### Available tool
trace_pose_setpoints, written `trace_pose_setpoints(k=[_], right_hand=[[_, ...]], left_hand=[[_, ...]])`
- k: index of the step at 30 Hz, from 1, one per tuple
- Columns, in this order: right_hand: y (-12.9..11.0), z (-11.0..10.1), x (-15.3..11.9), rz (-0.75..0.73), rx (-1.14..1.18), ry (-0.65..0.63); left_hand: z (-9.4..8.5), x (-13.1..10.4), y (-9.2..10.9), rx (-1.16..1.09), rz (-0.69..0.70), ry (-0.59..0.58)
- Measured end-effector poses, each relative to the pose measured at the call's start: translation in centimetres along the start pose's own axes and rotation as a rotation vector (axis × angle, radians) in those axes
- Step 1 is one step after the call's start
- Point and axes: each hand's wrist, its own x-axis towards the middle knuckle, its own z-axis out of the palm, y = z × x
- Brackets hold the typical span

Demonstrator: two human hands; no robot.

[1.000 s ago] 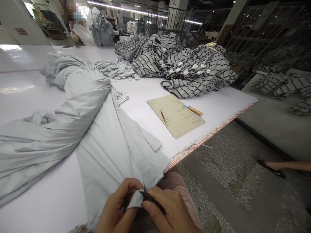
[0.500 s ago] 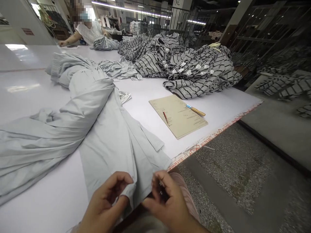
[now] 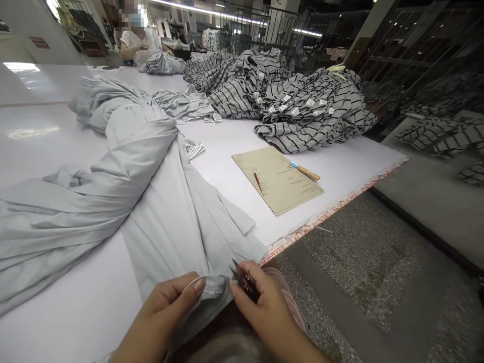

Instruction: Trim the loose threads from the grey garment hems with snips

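Pale grey-blue fabric (image 3: 162, 212) lies across the white table and hangs over its near edge. My left hand (image 3: 170, 307) pinches the fabric's lower edge between thumb and fingers. Close to its right, my right hand (image 3: 260, 302) is closed around small dark thread snips (image 3: 245, 282), whose pointed blades face up and left. The right thumb tip is at the edge of the fabric, and whether it also grips the cloth is hard to tell.
On the table (image 3: 212, 166) lie a brown card (image 3: 278, 194), a red pen (image 3: 258, 181) and a wooden-handled tool (image 3: 306, 171). Striped garments (image 3: 313, 111) are heaped behind. A person (image 3: 141, 43) is at the far left. Terrazzo floor shows at right.
My left hand has turned the fabric edge up towards the right hand. The snips in my right hand now show clearly, blades upward. The far person's outstretched arm has drawn in.
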Motion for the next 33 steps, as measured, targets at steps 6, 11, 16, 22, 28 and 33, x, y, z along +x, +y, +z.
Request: trace_pose_setpoints(k=[6,11,16,22,28,33], right_hand=[[-0.7,-0.8,-1.5,-0.127,-0.296,-0.169],[-1.3,-0.7,-1.4,-0.151,-0.440,-0.205],[-1.6,-0.5,-1.5,-0.190,-0.495,-0.234],[-1.7,-0.9,-1.8,-0.214,-0.391,-0.207],[-1.8,-0.8,-1.8,-0.124,-0.327,-0.181],[-1.7,-0.5,-1.7,-0.192,-0.432,-0.185]], left_hand=[[0.3,-0.1,-0.2,-0.071,-0.050,0.055],[-0.3,-0.1,-0.7,0.124,0.046,0.086],[-0.6,-0.4,-0.8,0.499,0.194,0.186],[-0.9,-0.5,-1.0,0.644,0.269,0.262],[-1.4,-0.4,-1.9,0.686,0.319,0.287],[-1.3,-0.6,-2.1,0.692,0.346,0.277]])
